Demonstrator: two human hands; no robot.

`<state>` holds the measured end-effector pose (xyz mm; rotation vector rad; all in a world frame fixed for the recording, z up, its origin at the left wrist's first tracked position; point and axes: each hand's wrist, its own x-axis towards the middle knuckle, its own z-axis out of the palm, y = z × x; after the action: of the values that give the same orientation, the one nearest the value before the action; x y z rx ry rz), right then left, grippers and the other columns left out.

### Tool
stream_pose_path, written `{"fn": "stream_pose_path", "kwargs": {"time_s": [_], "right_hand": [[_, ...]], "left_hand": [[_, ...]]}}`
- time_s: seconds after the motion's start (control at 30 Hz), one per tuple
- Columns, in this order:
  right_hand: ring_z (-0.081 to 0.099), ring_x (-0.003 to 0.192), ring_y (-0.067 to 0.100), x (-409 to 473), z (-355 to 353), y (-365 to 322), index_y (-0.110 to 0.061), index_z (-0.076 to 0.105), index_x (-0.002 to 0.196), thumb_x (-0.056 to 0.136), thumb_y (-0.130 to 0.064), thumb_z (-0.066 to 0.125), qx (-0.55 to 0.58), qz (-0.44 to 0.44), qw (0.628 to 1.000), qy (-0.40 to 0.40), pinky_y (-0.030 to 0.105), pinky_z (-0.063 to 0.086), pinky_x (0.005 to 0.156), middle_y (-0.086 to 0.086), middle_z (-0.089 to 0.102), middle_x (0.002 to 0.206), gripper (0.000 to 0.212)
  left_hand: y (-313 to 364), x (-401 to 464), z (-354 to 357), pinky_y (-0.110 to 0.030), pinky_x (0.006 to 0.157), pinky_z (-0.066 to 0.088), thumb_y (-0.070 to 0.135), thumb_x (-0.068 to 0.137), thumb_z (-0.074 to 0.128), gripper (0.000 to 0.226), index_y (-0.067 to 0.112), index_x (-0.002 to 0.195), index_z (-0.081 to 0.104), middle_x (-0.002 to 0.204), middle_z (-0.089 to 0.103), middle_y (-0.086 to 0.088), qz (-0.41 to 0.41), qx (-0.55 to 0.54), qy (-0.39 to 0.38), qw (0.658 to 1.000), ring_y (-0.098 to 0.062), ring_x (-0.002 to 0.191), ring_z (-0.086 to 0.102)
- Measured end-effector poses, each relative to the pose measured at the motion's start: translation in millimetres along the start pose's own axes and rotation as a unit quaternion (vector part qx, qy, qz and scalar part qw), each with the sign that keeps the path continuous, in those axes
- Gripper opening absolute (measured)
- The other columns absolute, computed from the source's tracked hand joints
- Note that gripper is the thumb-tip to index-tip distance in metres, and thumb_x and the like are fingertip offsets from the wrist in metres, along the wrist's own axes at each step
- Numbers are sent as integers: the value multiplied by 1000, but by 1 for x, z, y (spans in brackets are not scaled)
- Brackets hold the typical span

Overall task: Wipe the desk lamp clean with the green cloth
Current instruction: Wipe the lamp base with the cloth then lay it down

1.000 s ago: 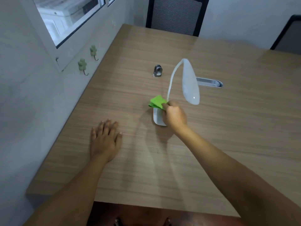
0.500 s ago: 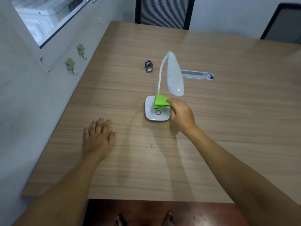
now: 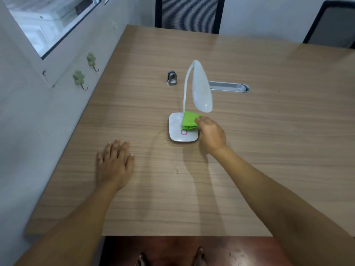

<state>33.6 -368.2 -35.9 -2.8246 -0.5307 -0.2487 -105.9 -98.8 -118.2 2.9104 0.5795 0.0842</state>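
Observation:
A white desk lamp (image 3: 201, 91) stands mid-table, its square base (image 3: 175, 129) marked with a pink ring and its long head bent over toward me on a thin neck. The folded green cloth (image 3: 189, 120) lies pressed on the back right part of the base, beside the neck's foot. My right hand (image 3: 211, 134) pinches the cloth's right edge from the right of the base. My left hand (image 3: 114, 163) rests flat on the wooden table (image 3: 269, 150), palm down, fingers together, left of and nearer than the lamp.
A small metal clip-like object (image 3: 172, 78) sits behind the lamp. A grey cable slot (image 3: 228, 86) is set into the table to its right. Two black chairs (image 3: 189, 14) stand at the far edge. A wall with green hooks (image 3: 78, 78) borders the left.
The cloth moved from the left of the lamp's neck onto the top of the base, which my hand no longer covers. My left hand stayed flat. The view shifted slightly.

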Motion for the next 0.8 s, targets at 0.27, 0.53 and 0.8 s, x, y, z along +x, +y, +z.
{"fn": "stream_pose_path", "kwargs": {"time_s": [0.27,0.53,0.8], "right_hand": [[68,84,38,-20,5,25,-3,68,100,72,0,42,-30,24,999,28,37,56,67,17,71,99,38],[73,91,29,-16,16,-60,-5,73,90,78,-12,42,2,-172,981,94,46,57,82,14,76,97,34],[75,81,32,54,57,-135,-6,76,87,66,-9,32,-41,-196,980,9,46,60,73,17,78,93,48]], "left_hand": [[0,0,-1,-52,116,13,53,86,17,64,29,143,35,155,33,-4,2,-1,5,1000,-26,145,22],[0,0,0,-52,115,17,50,88,22,61,28,142,38,154,36,-4,5,4,10,1000,-28,144,27],[2,-1,-1,-52,115,17,48,88,28,57,29,141,40,152,39,-4,2,-2,14,1000,-26,142,31]]}}
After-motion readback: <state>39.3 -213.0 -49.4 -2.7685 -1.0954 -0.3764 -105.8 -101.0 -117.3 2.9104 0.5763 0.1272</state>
